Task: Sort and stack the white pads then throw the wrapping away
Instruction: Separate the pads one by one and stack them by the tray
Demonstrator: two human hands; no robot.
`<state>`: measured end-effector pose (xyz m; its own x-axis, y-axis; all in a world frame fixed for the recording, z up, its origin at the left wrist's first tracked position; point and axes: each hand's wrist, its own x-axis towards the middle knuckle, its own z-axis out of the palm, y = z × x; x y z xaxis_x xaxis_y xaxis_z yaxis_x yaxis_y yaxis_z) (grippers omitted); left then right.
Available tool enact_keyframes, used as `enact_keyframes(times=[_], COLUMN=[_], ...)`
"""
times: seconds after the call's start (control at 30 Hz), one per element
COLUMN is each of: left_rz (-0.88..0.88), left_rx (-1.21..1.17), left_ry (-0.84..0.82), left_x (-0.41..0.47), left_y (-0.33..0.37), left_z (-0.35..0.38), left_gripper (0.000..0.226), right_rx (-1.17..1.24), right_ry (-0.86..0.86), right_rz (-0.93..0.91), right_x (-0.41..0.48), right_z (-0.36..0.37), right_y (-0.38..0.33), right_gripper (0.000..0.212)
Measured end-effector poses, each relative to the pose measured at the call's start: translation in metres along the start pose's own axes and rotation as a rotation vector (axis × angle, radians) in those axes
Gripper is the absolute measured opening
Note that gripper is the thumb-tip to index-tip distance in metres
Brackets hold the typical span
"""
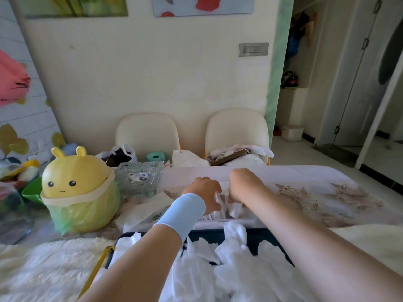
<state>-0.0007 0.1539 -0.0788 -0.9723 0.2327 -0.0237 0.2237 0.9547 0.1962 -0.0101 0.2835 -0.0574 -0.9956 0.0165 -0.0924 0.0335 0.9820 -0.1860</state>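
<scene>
Both hands reach out over the table [305,177] with the flowery cloth. The left hand [204,190], above a light blue wrist band [181,212], and the right hand [244,184] are close together. Each one has its fingers curled on a bunch of soft white pads [222,200] held between them. It is blurry there, so I cannot tell how tight the hold is. More pads seem to stand on edge in a row just under the hands. Torn white wrapping [229,269] lies in a heap nearer the person, over a dark flat tray [257,238]. The round yellow bunny bin [76,182] with a green bag stands well to the left. I think the stacking is under way and the wrapping is not yet thrown away. The pads look light and floppy, so a loose squeeze could let some slip into the wrapping, where white hides on white. An arm could also brush the heap off the tray.
</scene>
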Motion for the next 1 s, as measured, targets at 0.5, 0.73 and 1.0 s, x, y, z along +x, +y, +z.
enact_keyframes(times=[0.5, 0.73, 1.0], left_rz=[0.011, 0.015, 0.011], left_rx=[-0.035, 0.085, 0.137], left_ry=[-0.186, -0.156, -0.169], left_x=[-0.029, -0.034, -0.033], left_y=[-0.015, -0.019, -0.020], left_z=[0.021, 0.023, 0.026], left_gripper=[0.078, 0.072, 0.074], right_rx=[0.450, 0.215, 0.294], right_ry=[-0.229, -0.256, -0.277], right_rz=[0.102, -0.067, -0.076], right_x=[-0.017, -0.032, -0.040], right_z=[0.013, 0.027, 0.040], right_y=[-0.010, -0.018, -0.020], right_gripper=[0.012, 0.031, 0.060])
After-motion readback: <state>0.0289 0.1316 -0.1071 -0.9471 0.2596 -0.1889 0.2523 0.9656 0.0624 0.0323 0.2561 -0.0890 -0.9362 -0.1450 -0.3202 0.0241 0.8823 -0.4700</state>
